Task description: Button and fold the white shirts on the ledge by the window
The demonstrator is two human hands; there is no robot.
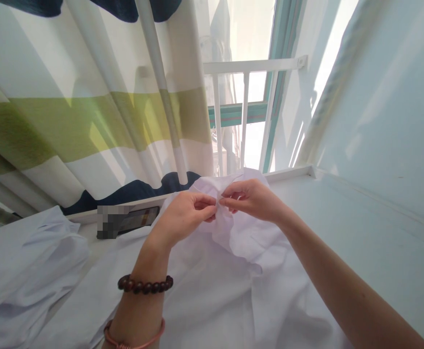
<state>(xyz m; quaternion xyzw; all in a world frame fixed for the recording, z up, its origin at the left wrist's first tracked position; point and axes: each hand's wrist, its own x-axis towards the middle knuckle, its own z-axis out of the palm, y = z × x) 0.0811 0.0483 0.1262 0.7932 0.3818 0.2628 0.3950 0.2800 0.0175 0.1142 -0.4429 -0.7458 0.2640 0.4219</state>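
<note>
A white garment of thin cloth lies spread in front of me, its upper part gathered up in loose folds. My left hand pinches the cloth between thumb and fingers near the top edge. Close beside it, my right hand also pinches the fabric, with the fingertips of both hands almost touching. Whether a button or other small part sits between the fingertips is hidden. A dark beaded bracelet and a copper-coloured bangle circle my left wrist and forearm.
A dark phone-like device lies left of my left hand, partly pixelated. More white cloth is heaped at far left. Behind stand a striped curtain and a white railing before a window. A pale wall rises on the right.
</note>
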